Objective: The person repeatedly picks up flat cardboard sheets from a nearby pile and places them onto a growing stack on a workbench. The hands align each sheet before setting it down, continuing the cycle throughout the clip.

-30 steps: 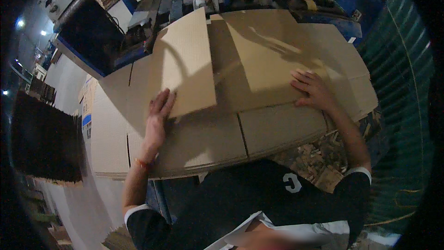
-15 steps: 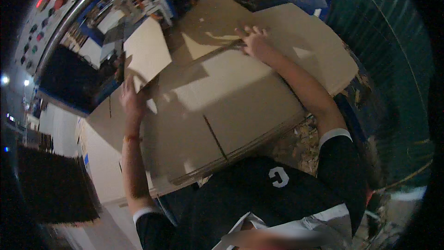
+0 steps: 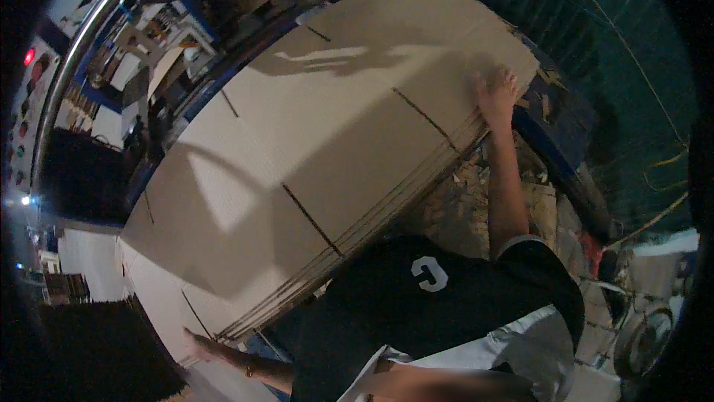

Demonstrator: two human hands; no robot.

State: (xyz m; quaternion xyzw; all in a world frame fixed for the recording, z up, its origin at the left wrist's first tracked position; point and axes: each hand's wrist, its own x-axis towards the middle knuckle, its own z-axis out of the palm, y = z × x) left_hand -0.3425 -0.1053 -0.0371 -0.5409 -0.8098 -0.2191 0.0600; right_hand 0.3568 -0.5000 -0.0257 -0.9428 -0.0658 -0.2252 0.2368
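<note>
A stack of flat brown cardboard sheets [image 3: 245,194], with dark slots cut into the edges of the top sheet, spreads across the middle. At its near left corner is my left hand [image 3: 204,346], touching the edge with thumb and fingers apart; some fingers are hard to make out. My right hand [image 3: 497,101] rests on the right end of the stack, its fingers spread and slightly blurred. Neither hand grips anything that I can see. Shadows of the arms fall over the top sheet.
Beyond the stack stands a machine with a curved metal rail [image 3: 63,67] and a panel of buttons [image 3: 26,116]. Cardboard scraps [image 3: 465,194] litter the floor by my right forearm. A green corrugated wall [image 3: 595,52] rises at the right.
Both hands have left the far side: the left came back to the near left corner, the right moved to the right end. The raised pale sheet is gone from the left hand.
</note>
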